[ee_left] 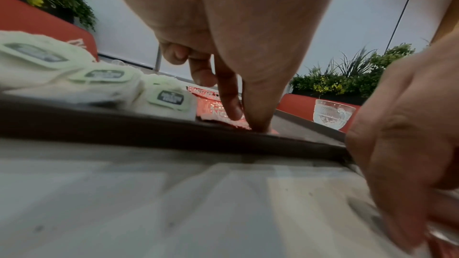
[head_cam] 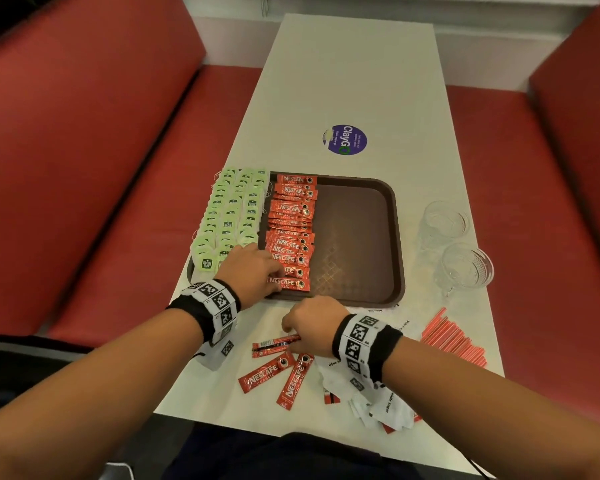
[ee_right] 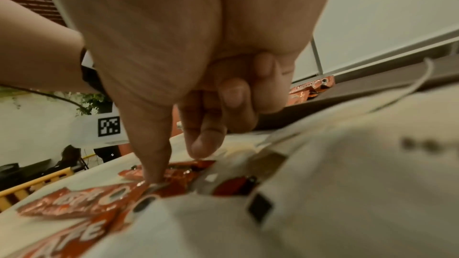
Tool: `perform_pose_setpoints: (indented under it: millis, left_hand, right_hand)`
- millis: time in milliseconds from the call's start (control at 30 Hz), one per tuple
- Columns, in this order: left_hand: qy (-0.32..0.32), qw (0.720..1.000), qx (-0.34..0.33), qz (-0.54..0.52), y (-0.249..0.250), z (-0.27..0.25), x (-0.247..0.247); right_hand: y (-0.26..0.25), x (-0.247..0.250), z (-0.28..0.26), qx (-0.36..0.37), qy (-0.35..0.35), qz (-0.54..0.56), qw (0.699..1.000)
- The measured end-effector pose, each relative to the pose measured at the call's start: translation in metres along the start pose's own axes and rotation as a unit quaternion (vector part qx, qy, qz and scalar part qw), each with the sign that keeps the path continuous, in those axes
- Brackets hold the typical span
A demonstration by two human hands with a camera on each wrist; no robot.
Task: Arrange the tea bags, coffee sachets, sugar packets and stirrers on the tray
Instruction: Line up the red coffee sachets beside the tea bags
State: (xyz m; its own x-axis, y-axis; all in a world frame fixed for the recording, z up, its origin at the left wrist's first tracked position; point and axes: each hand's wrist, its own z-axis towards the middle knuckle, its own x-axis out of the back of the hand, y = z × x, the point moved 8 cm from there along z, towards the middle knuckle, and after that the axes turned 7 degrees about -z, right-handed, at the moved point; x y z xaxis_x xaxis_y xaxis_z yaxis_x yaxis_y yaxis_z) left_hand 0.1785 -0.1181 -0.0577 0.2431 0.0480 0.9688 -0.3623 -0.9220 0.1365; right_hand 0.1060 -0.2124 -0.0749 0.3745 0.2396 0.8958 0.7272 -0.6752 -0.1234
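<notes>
left hand [head_cam: 253,268]: sachet row [head_cam: 291,233] on tray [head_cam: 361,237] pressed by straight fingers | right hand [head_cam: 314,323]: loose sachet [head_cam: 274,344] pinched on surface [head_cam: 343,81] | glasses [head_cam: 465,266], stirrers [head_cam: 454,339] seen beside tray

Open lane for me: the tray's [head_cam: 394,237] bare right half, wide open at twelve o'clock. At ten o'clock, tea bags [head_cam: 232,213] and the coffee sachet row [head_cam: 293,233] block. Two glasses [head_cam: 458,247] crowd two o'clock; stirrers [head_cam: 452,341] and sugar packets [head_cam: 388,408] hem in three to five.
</notes>
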Motion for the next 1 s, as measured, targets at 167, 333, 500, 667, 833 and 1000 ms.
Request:
perform_pose_setpoints:
  millis: [167,333,500,667,833,1000]
  left_hand:
    - [-0.027,1.0,0.002,0.016,0.004,0.008,-0.004]
    - [-0.022,0.999,0.008,0.022,0.001,0.016,0.0]
    - [-0.004,1.0,0.011,0.006,0.001,0.019,0.004]
    - [0.055,0.997,-0.011,-0.051,0.004,0.005,0.017]
    - [0.052,0.994,-0.047,-0.082,0.016,-0.026,0.016]
    - [-0.03,0.998,-0.03,-0.052,0.026,-0.049,-0.004]
  right_hand:
    - [-0.002,0.0,0.007,-0.003,-0.025,-0.002,1.0]
    - [0.001,-0.002,0.008,-0.009,-0.032,0.009,0.999]
    - [0.005,0.002,0.004,-0.005,-0.012,0.027,1.0]
    - [0.023,0.009,-0.008,-0.034,0.006,0.065,0.997]
    - [0.046,0.011,-0.023,-0.091,0.02,0.111,0.989]
    - [0.057,0.008,-0.034,-0.127,0.027,0.132,0.983]
